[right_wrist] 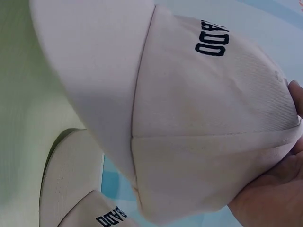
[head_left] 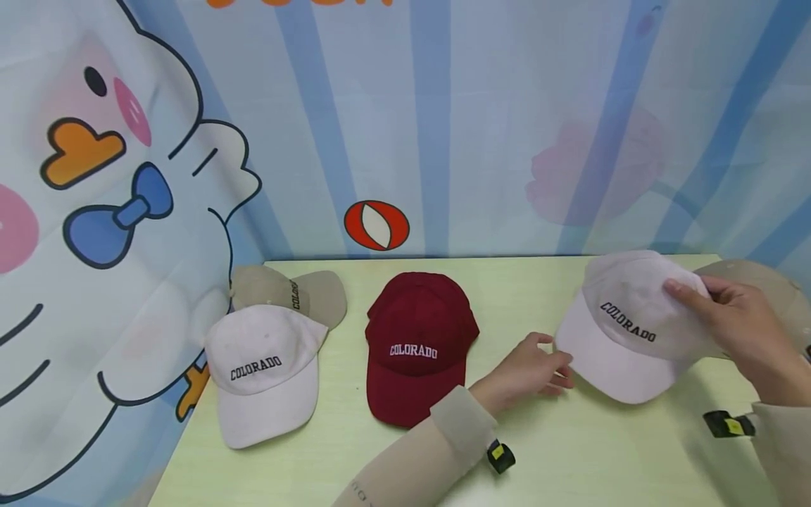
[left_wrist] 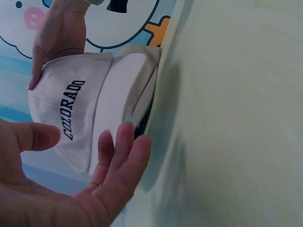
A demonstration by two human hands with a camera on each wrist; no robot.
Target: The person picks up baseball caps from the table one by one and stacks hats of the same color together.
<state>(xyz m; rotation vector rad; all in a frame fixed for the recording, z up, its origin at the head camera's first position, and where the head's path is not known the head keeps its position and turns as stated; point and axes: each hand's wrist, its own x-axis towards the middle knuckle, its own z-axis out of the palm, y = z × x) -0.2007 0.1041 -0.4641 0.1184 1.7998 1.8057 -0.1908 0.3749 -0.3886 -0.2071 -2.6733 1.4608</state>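
Observation:
My right hand grips a white baseball cap lettered COLORADO, thumb on the front of its crown. In the head view the cap is tilted, with its brim toward the lower left. The right wrist view shows the white cap close up, with my right hand at its crown. My left hand reaches to the brim's left edge, fingers loosely spread. In the left wrist view my left hand has thumb and fingers apart; I cannot tell whether its fingertips touch the brim.
Behind my right hand lies a beige cap, partly hidden. A dark red cap lies mid-table. At the left, another white cap overlaps a second beige cap. A printed cloth backdrop rises behind the pale yellow table.

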